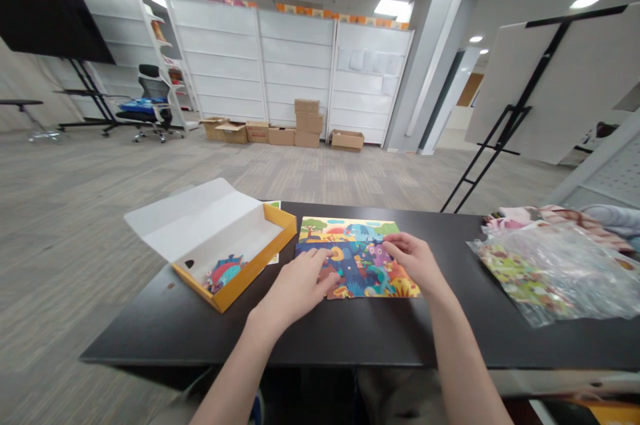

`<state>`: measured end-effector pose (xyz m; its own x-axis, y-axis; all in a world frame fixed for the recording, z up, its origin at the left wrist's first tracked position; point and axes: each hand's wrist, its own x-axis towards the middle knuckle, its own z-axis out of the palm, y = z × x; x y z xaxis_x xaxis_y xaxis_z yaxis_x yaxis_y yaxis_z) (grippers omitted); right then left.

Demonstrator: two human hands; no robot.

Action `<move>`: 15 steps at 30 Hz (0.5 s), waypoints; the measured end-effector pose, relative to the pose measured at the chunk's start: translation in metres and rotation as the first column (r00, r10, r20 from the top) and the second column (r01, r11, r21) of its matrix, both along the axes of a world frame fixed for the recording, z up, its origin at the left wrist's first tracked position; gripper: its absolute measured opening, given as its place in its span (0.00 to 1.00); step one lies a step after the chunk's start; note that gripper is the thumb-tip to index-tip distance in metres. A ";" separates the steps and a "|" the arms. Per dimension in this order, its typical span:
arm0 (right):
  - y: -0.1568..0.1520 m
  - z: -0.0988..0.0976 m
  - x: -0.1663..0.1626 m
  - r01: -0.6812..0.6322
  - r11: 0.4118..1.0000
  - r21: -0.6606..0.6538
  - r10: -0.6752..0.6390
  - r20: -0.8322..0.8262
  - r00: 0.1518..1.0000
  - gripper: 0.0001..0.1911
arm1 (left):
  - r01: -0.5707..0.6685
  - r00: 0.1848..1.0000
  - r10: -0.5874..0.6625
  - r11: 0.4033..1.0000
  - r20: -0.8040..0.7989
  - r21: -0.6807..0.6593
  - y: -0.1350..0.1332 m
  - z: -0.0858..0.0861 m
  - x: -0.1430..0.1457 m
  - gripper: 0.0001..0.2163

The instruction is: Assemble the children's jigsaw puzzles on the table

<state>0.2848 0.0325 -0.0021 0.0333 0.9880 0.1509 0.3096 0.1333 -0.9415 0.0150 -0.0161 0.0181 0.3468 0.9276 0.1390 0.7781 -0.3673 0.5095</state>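
Two hands at a jigsaw puzzle on a dark tabletop (350,338). The puzzle (360,278), printed with colourful animals, lies flat between the left and right ends of the tabletop, closer to the far edge than to the near one; its near border is uneven. The left hand (300,282) rests over the puzzle's left part, palm down, its fingers loosely spread and grasping nothing visible. The right hand (413,258) is at the puzzle's right side, thumb and index finger drawn nearly together over the picture; whether a piece is held between them cannot be told. Toward the tabletop's left edge stands a yellow box (247,278), lid raised, with loose pieces (226,273) inside its near end. Near the right edge lies a clear plastic bag (565,275), with folded fabric (570,217) behind it.
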 end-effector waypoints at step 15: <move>0.010 0.002 -0.003 -0.056 0.989 0.134 0.016 0.286 0.958 0.11 | 0.169 0.751 0.013 0.963 0.660 -0.212 0.015 -0.027 0.024 0.22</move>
<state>0.2815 0.0425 0.0000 -0.0656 0.9564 0.2847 0.5532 0.2723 -0.7873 0.0391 -0.0010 -0.0091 0.3292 0.9349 0.1328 0.1976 -0.2057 0.9585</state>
